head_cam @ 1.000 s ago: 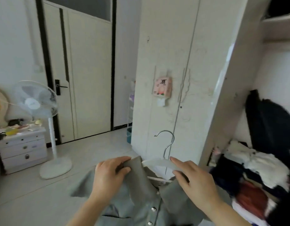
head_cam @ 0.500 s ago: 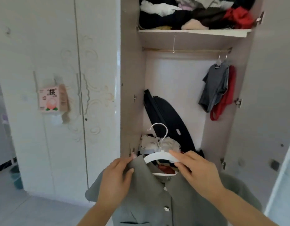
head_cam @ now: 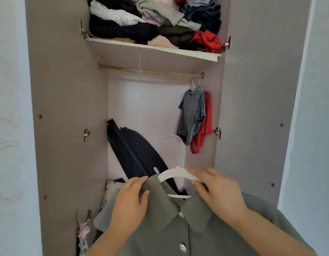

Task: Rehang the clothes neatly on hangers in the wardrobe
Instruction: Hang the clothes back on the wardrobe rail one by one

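Shirt (head_cam: 187, 231) and hanger (head_cam: 175, 173) are held low in front of the open wardrobe (head_cam: 67, 126), the grey-green shirt already draped over the white hanger and buttoned at the collar. The left hand (head_cam: 131, 198) is pinched on the left side of the collar, thumb over the cloth. The right hand (head_cam: 218, 189) is closed on the right arm of the hanger, fingers curled over the plastic. The two hands are kept apart, one to each side of the hook (head_cam: 174, 146), which stands upright and free.

Progress is judged to be partial. Two garments, a grey top (head_cam: 190, 115) and a red one (head_cam: 206, 119), are seen hung at the far right end of the rail (head_cam: 150, 71). The shirt is dressed on its hanger but not yet hooked. A heap of loose clothes (head_cam: 152, 23) is piled on the shelf (head_cam: 152, 50) above, and more lies crumpled at the bottom of the wardrobe, so much is judged to be left.

Room on the rail is ample: most of its length, from the left bracket to the hung garments, is bare but for a thin wire hook (head_cam: 140, 61) dangling near the left. The rail sits close under the shelf, so little clearance is left above it for the hook to be passed over. A dark bag (head_cam: 137, 150) leans against the back wall below, near where the shirt's hem may come to hang.
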The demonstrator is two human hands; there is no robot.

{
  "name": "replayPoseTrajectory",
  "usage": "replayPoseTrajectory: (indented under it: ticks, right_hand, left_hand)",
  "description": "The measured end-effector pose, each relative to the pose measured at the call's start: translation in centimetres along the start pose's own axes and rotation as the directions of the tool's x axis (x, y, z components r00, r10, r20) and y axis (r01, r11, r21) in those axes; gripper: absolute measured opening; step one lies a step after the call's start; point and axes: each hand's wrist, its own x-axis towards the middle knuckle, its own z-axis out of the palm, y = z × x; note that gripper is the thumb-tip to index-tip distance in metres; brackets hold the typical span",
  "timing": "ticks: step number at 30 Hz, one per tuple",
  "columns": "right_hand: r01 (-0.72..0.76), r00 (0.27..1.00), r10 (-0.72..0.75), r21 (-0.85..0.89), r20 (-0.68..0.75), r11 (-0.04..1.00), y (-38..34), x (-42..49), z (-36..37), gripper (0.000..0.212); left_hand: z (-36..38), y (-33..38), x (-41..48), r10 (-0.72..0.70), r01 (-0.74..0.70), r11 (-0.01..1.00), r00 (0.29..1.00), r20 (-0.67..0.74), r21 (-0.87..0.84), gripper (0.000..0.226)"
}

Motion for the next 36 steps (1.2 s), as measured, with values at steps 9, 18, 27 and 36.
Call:
replayPoseTrajectory:
  ticks: [9, 18, 27, 36]
  right_hand:
    - [-0.045, 0.999, 0.045, -0.013, -0.020, 0.999, 8.5, 9.9, 7.1, 0.042]
    - [-0.064, 0.998, 0.064, -0.058, 0.003, 0.996, 14.8, 19.7, 16.9, 0.036]
    - [-0.142, 0.983, 0.167, -0.267, 0.075, 0.953, 21.1, 32.3, 24.9, 0.044]
    - [-0.172, 0.980, 0.198, -0.391, 0.028, 0.904, 27.9, 45.7, 29.0, 0.028]
  left_hand:
    - [7.5, -1.7, 13.9, 0.051, -0.051, 0.999, 0.998, -0.040, -0.008, 0.040]
    - [14.6, -7.1, 27.3, 0.130, -0.130, 0.992, 0.991, 0.033, -0.007, 0.042]
    - [18.2, -13.1, 43.1, 0.244, -0.250, 0.964, 0.967, 0.072, 0.085, 0.044]
    - [20.8, -15.4, 56.1, 0.292, -0.286, 0.946, 0.956, -0.015, 0.154, 0.050]
